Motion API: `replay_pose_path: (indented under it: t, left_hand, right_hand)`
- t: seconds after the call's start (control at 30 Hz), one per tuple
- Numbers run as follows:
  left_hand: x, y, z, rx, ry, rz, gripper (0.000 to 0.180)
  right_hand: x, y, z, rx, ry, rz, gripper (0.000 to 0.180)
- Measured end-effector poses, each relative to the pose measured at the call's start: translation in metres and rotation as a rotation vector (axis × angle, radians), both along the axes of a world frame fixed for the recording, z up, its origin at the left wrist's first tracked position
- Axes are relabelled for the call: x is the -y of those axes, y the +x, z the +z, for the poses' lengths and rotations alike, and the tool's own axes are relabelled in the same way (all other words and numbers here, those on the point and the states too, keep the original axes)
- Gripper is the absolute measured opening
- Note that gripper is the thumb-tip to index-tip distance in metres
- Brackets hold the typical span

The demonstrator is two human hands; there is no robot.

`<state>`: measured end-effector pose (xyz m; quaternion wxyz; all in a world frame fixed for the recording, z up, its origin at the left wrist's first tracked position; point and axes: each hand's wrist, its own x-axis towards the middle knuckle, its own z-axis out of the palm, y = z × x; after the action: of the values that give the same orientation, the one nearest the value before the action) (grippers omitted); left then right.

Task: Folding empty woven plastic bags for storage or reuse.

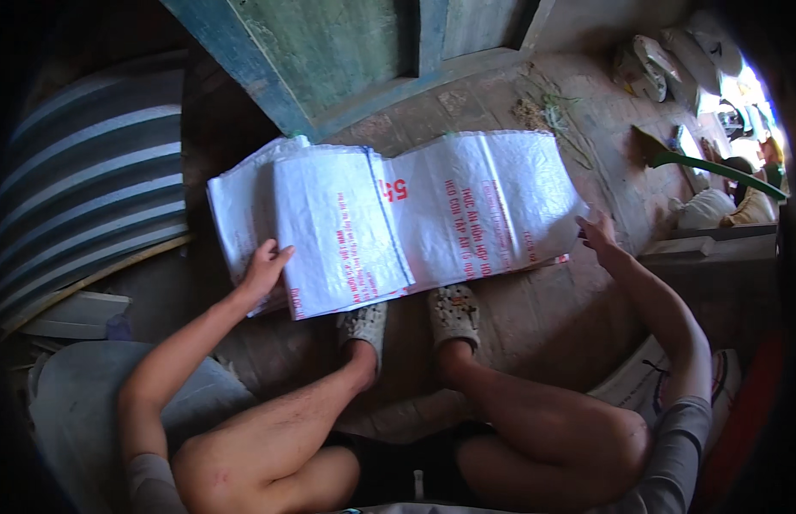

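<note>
Open brick floor point(535, 317) toward five o'clock of the spread white woven sack point(415, 214). Blocked at twelve by the green door frame point(346, 77), at nine by corrugated sheeting point(89, 188), at six by two sandalled feet point(411, 321).
</note>
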<state>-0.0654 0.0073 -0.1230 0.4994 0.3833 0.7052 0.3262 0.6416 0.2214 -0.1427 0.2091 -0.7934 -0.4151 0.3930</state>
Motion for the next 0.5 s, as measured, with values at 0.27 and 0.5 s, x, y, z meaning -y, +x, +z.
replay_pose_path:
  t: [0.27, 0.5]
  left_hand:
    - [0.009, 0.002, 0.015, -0.082, 0.011, -0.013, 0.026]
    - [0.007, -0.004, -0.001, -0.118, 0.104, -0.085, 0.028]
  right_hand:
    - [-0.012, -0.005, 0.025, 0.036, -0.043, 0.035, 0.028]
    - [0.031, -0.061, 0.042, 0.005, 0.49, 0.298, 0.03]
